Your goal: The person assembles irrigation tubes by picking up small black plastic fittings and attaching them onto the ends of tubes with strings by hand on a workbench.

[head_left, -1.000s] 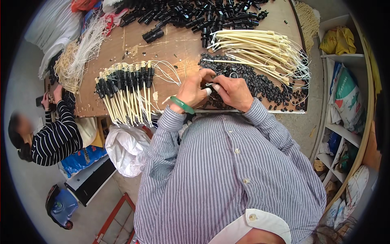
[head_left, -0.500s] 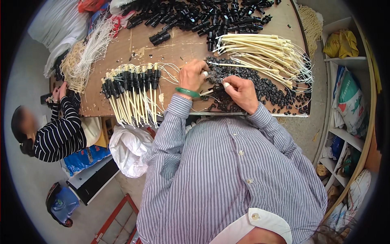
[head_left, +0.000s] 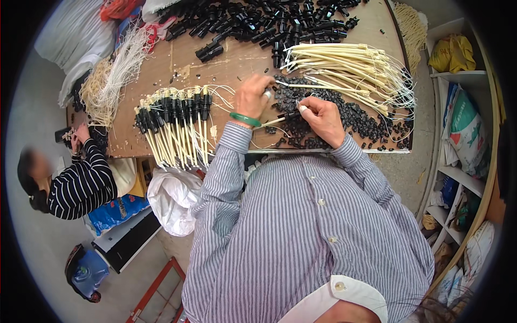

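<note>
My left hand [head_left: 252,99], with a green bangle at the wrist and a white thumb cover, is closed above the near edge of a heap of small black parts [head_left: 353,116]. What its fingertips pinch is too small to make out. My right hand [head_left: 324,119], its thumb also covered in white, grips a black fitting [head_left: 291,116] mostly hidden by the fingers. A cream tube [head_left: 273,123] sticks out of that fitting toward my left wrist. Beyond the fingers lies a bundle of cream tubes with white wire ends [head_left: 344,67].
Left of my hands lie finished-looking rows of black fittings on cream tubes [head_left: 175,124]. Black fittings [head_left: 258,24] pile up at the back. Pale wires [head_left: 121,70] lie far left, near a person in a striped top [head_left: 83,180]. Shelves with bags [head_left: 466,126] stand at right.
My left hand has shifted slightly up and left, its fingers reaching out farther. The cream tube under it points a little farther left. The person at left has moved their hands slightly.
</note>
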Action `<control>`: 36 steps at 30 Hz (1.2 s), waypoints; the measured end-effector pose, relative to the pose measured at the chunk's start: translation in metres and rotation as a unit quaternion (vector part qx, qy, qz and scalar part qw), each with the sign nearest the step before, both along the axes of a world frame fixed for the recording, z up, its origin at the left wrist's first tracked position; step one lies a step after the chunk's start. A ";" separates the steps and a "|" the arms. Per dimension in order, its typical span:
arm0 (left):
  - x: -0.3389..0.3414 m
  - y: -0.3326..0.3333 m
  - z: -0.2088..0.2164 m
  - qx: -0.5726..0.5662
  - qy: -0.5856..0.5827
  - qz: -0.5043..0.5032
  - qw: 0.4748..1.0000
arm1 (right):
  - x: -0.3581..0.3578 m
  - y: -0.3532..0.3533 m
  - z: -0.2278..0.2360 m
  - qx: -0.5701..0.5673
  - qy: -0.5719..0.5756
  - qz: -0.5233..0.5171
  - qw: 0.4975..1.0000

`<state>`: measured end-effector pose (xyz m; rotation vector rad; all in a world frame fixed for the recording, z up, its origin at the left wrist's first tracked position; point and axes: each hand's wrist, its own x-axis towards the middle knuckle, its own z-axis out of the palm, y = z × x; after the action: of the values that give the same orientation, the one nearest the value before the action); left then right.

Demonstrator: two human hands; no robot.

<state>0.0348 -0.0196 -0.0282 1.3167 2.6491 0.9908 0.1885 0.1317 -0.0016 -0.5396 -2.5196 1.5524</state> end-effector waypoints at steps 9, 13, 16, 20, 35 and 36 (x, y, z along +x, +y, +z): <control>0.056 0.013 0.036 0.225 -0.392 0.050 0.891 | -0.013 -0.003 -0.005 -0.015 -0.015 -0.044 0.999; 0.060 0.018 0.027 0.249 -0.359 0.067 0.897 | -0.011 -0.004 -0.012 -0.249 0.023 -0.038 0.967; 0.061 0.019 0.029 0.234 -0.299 0.057 0.923 | -0.009 -0.003 -0.003 -0.344 0.046 -0.031 0.937; 0.059 0.020 0.031 0.212 -0.327 0.074 0.918 | -0.009 -0.007 -0.007 -0.310 0.072 -0.049 0.947; 0.051 0.002 0.021 0.127 -0.337 0.106 0.927 | -0.008 -0.007 0.000 0.016 0.050 0.012 0.999; 0.050 0.000 0.019 0.135 -0.323 0.116 0.929 | -0.007 -0.006 0.001 -0.013 0.036 0.030 0.999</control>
<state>0.0849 -0.0194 -0.0090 0.5405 2.2247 1.5375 0.1816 0.1259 -0.0005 -0.4079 -2.4862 1.5980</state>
